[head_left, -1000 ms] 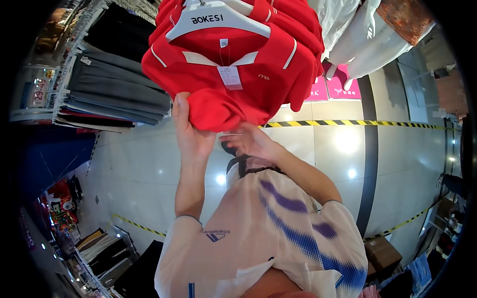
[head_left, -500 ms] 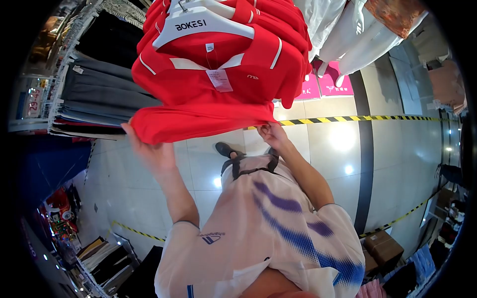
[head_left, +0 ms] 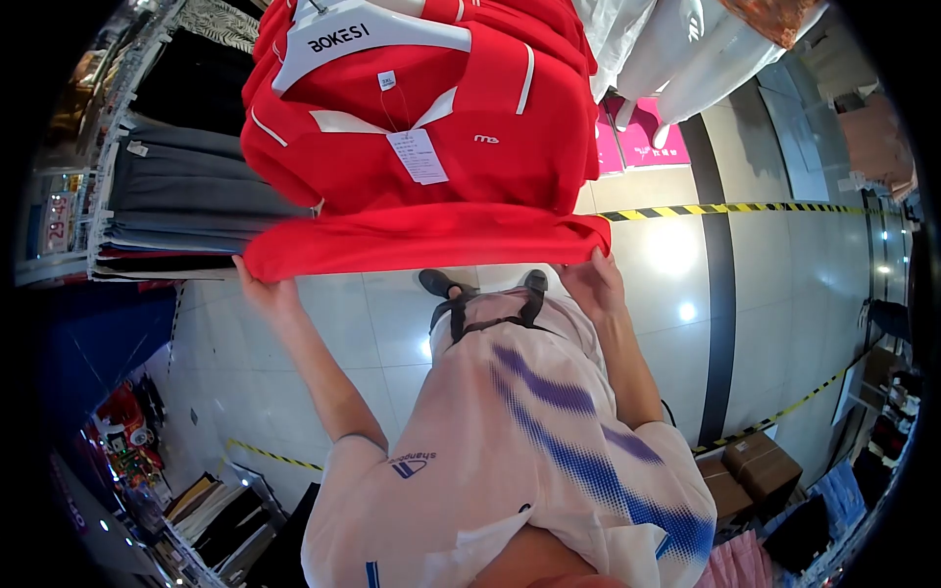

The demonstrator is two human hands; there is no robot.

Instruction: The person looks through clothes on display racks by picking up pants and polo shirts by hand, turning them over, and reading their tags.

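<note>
A red polo shirt (head_left: 529, 162) with white trim hangs in front of me on a white hanger (head_left: 392, 39) lettered BOKESI. A white paper tag (head_left: 419, 157) dangles from its neck over the chest. The shirt's lower part is lifted towards me and stretched sideways into a wide band. At the left end of that band, my left hand (head_left: 272, 297) is closed on the hem, its fingers partly hidden by cloth. My right hand (head_left: 596, 286) grips the opposite end, thumb on top of the fabric.
More red shirts (head_left: 573, 49) hang behind this one. Folded grey trousers (head_left: 181, 181) hang on a rack at left. White-clad mannequins (head_left: 676, 69) stand on pink boxes (head_left: 655, 137) at upper right. Yellow-black tape (head_left: 745, 208) crosses the tiled floor; cardboard boxes (head_left: 760, 465) sit at lower right.
My right hand has moved right along the hem, and my left hand slightly left and down. The lower part of the shirt is now spread wider and straighter.
</note>
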